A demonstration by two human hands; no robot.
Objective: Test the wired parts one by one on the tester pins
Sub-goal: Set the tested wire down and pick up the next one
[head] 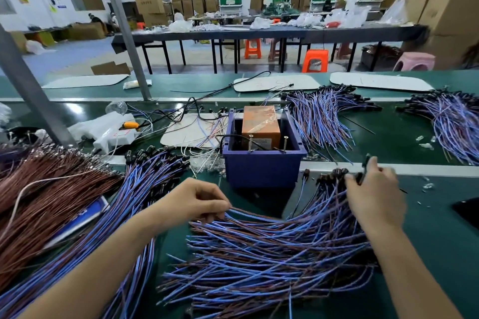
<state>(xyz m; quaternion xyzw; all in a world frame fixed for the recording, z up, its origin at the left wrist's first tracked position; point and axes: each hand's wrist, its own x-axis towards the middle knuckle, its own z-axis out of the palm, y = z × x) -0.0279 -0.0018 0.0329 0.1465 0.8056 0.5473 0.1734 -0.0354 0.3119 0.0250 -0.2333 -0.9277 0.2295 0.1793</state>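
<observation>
A big pile of wired parts [272, 248] with blue and brown leads and black heads lies on the green bench in front of me. My left hand [197, 202] pinches the bare ends of a few leads at the pile's left edge. My right hand [375, 191] grips the black head of a wired part at the pile's upper right. Straight ahead stands the tester, a blue box [261, 171] holding an orange block [260, 124], with two upright metal pins [285, 143] at its front rim. Neither hand touches the pins.
More blue-wired bundles lie at left [145, 189], behind the box [321, 116] and far right [456, 121]. A brown wire pile [46, 194] fills the left. A white power strip [114, 134], loose cables and white pads sit behind. A slanted metal post [31, 90] rises at left.
</observation>
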